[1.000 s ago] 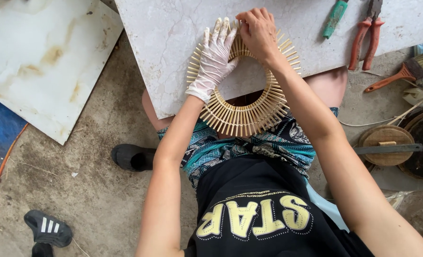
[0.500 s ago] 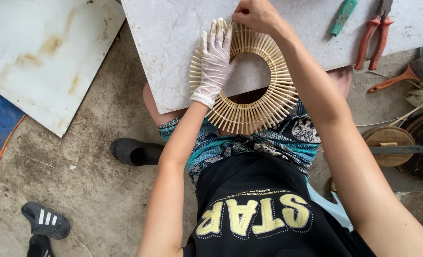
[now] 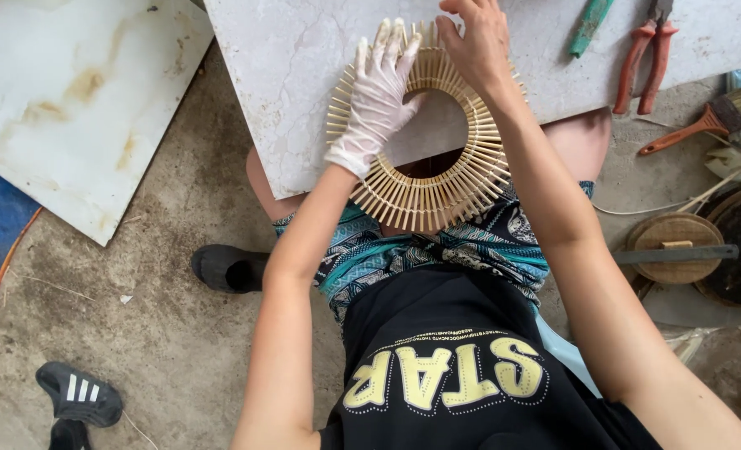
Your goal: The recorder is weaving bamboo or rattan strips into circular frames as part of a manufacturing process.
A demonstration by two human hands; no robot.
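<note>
A ring of short pale bamboo slats (image 3: 437, 196), set like rays around an open centre, lies on the near edge of a pale stone slab (image 3: 287, 75), its near half hanging off the edge over the person's lap. The left hand (image 3: 376, 100), in a white glove, lies flat on the ring's left side with fingers straight and close together, pressing rather than gripping; the slats beneath the palm are hidden. The bare right hand (image 3: 475, 46) rests on the far part of the ring, its fingertips cut off by the top of the frame, so whether they pinch a slat or merely press cannot be told. Far right on the slab lie red-handled pliers (image 3: 645, 54) and a green-handled tool (image 3: 589, 25), both with working ends out of frame. On the ground to the right are a brush with a red handle (image 3: 691, 129), partly covered at its bristles, and a round woven disc (image 3: 675, 246) crossed by a flat metal bar. To the left lies a second stained slab (image 3: 62, 108); near left, a black shoe with white stripes (image 3: 79, 396) shows.
</note>
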